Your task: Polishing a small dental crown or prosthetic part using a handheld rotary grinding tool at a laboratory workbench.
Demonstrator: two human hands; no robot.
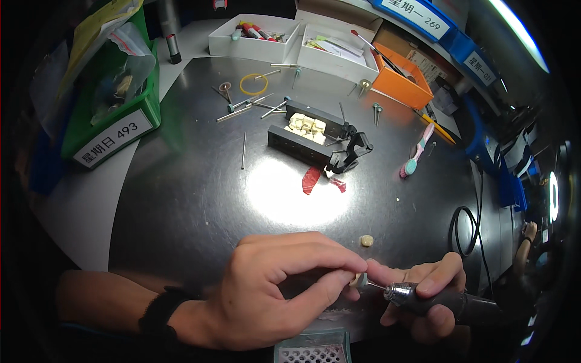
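Note:
My left hand (275,290) pinches a tiny pale tooth-like piece (353,280) between thumb and forefinger, near the lower edge of the dark round work plate (181,199). My right hand (426,296) grips a dark rotary handpiece (442,301) with a silver chuck; its small round grinding tip (362,280) touches the pinched piece. Another small pale tooth piece (367,241) lies loose on the plate just above my fingers.
A black articulator with a pale dental model (315,136) sits mid-plate, two red scraps (311,179) below it. Several burs (254,106), a yellow ring (253,84), a pink toothbrush (417,151), white trays (254,37), an orange bin (402,81), a green bin (112,103) and a black cable (463,233) surround.

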